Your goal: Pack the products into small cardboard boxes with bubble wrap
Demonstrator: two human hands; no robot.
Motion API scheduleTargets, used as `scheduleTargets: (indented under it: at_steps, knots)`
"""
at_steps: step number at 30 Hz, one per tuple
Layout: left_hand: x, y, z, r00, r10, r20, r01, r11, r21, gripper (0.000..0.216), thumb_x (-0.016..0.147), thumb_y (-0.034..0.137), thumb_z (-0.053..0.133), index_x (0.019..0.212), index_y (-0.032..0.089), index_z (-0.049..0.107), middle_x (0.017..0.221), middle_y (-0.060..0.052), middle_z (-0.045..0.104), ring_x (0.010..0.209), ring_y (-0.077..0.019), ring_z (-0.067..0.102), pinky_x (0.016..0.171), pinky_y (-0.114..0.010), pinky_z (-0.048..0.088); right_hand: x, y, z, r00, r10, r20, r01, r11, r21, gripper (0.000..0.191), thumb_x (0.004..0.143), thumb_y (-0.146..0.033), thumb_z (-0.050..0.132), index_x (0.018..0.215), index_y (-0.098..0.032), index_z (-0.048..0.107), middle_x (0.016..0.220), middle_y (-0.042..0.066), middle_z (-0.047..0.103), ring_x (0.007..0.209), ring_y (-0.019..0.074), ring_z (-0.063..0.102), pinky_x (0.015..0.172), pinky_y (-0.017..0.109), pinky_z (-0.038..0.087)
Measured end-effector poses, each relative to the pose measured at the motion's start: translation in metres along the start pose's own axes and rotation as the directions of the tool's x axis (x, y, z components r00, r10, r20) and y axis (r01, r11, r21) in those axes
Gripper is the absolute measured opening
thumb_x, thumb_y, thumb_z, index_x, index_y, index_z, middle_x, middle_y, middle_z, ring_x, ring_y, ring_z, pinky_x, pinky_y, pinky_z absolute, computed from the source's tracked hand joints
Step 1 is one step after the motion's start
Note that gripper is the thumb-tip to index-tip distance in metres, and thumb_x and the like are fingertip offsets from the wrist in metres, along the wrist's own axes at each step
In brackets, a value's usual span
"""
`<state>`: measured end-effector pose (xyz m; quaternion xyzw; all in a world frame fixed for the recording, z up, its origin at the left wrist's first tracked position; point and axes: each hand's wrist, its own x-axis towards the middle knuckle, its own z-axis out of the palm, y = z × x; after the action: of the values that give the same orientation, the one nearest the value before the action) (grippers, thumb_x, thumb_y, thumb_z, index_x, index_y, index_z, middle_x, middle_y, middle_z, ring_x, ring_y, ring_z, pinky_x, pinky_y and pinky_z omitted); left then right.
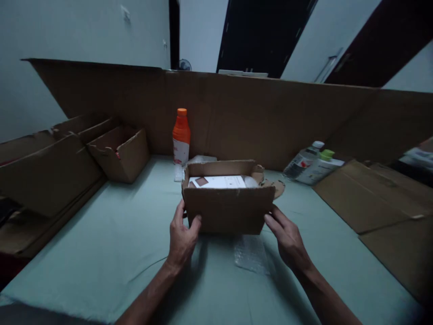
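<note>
Between my two hands is an open-topped cardboard box (pixel 230 210), with a torn flap at its right end. My left hand (pixel 182 234) grips its lower left corner, thumb on the front face. At the lower right corner, my right hand (pixel 287 234) closes on the box with thumb and fingers. Inside lies a white carton (pixel 219 182) with a brown square printed on it; a rounded pale thing beside it is mostly hidden. A piece of bubble wrap (pixel 251 255) lies on the green cloth, partly below the box.
An orange bottle (pixel 181 135) stands behind the box. To the left are cardboard boxes (pixel 123 155). A clear bottle (pixel 302 160) and a white, green-capped container (pixel 321 168) lean at right, near flattened cardboard (pixel 375 194). A tall cardboard wall (pixel 270 117) borders the back of the green cloth (pixel 111 253).
</note>
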<state>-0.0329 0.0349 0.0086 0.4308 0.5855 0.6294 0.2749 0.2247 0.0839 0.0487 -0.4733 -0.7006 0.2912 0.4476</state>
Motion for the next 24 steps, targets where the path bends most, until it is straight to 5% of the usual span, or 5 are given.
scheduleTargets:
  at_steps: [5,12,18,21,24]
  knots:
    - [-0.038,-0.016,-0.054,0.969,-0.084,-0.232,0.107,0.990,0.088,0.059,0.082,0.045,0.064,0.134,0.019,0.054,0.121,-0.012,0.068,0.107,-0.0240,0.064,0.095,-0.039,0.050,-0.008,0.000,0.055,0.993,-0.056,0.106,0.048,0.995,0.083,0.047,0.087,-0.035,0.062,0.132,-0.020,0.061,0.126,0.010,0.067,0.115,0.0271,0.062,0.102,0.039,0.049]
    - [-0.048,-0.020,-0.157,0.772,-0.061,-0.633,0.240,0.950,0.201,0.074,0.074,0.054,0.068,0.138,0.021,0.055,0.125,-0.012,0.065,0.106,-0.0282,0.064,0.100,-0.047,0.049,0.041,-0.044,0.202,0.869,-0.225,0.441,0.170,0.972,0.162,0.052,0.085,-0.019,0.051,0.136,-0.019,0.055,0.123,0.008,0.068,0.099,0.0213,0.064,0.086,0.034,0.053]
    - [-0.042,-0.023,-0.198,0.699,-0.016,-0.715,0.254,0.940,0.228,0.082,0.073,0.051,0.069,0.146,0.020,0.047,0.131,-0.013,0.061,0.120,-0.0335,0.059,0.109,-0.052,0.043,0.069,-0.089,0.304,0.816,-0.237,0.527,0.304,0.952,-0.043,0.039,0.092,-0.021,0.053,0.130,-0.018,0.057,0.117,0.011,0.070,0.107,0.0272,0.064,0.094,0.040,0.050]
    - [-0.027,-0.031,-0.211,0.715,0.038,-0.698,0.242,0.923,0.299,0.082,0.076,0.049,0.068,0.148,0.020,0.044,0.139,-0.014,0.057,0.126,-0.0334,0.057,0.112,-0.051,0.042,0.082,-0.100,0.347,0.817,-0.227,0.529,0.311,0.947,-0.075,0.040,0.094,-0.023,0.051,0.132,-0.013,0.054,0.121,0.017,0.067,0.113,0.0308,0.062,0.099,0.046,0.048]
    - [-0.005,-0.037,-0.221,0.744,0.087,-0.662,0.220,0.904,0.366,0.081,0.078,0.047,0.066,0.150,0.018,0.042,0.144,-0.015,0.053,0.132,-0.0340,0.052,0.116,-0.050,0.038,0.091,-0.106,0.382,0.796,-0.248,0.552,0.338,0.939,-0.066,0.061,0.092,-0.027,0.056,0.148,-0.009,0.037,0.139,0.023,0.055,0.126,0.0313,0.055,0.106,0.047,0.045]
